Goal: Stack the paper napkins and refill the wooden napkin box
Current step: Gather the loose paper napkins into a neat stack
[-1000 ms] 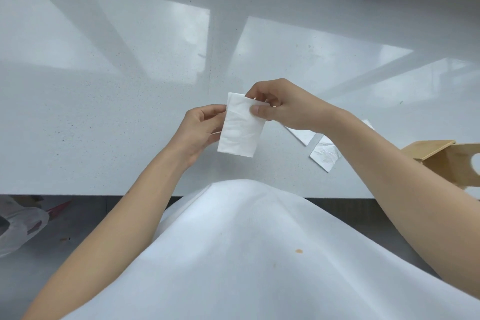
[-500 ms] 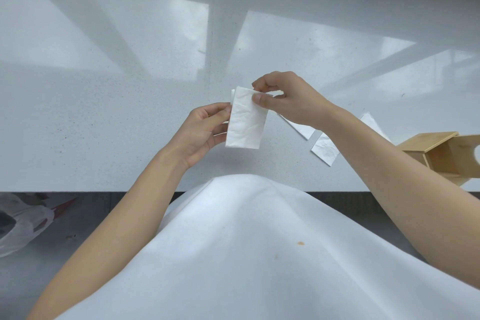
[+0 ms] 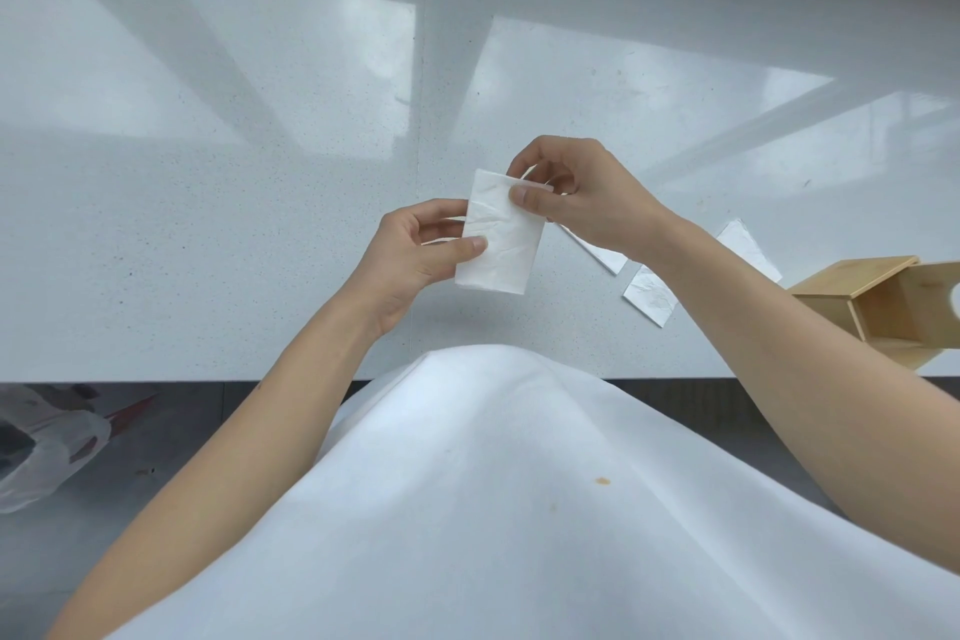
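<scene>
Between left hand [image 3: 415,250] and right hand [image 3: 582,192], folded napkin [image 3: 501,234] pinched above table [image 3: 208,203]

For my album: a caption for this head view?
Both hands hold a folded napkin above the counter.

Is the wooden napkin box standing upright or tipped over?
Tipped over: the wooden napkin box lies on its side on the counter, open end facing the camera, inside looking empty.
</scene>
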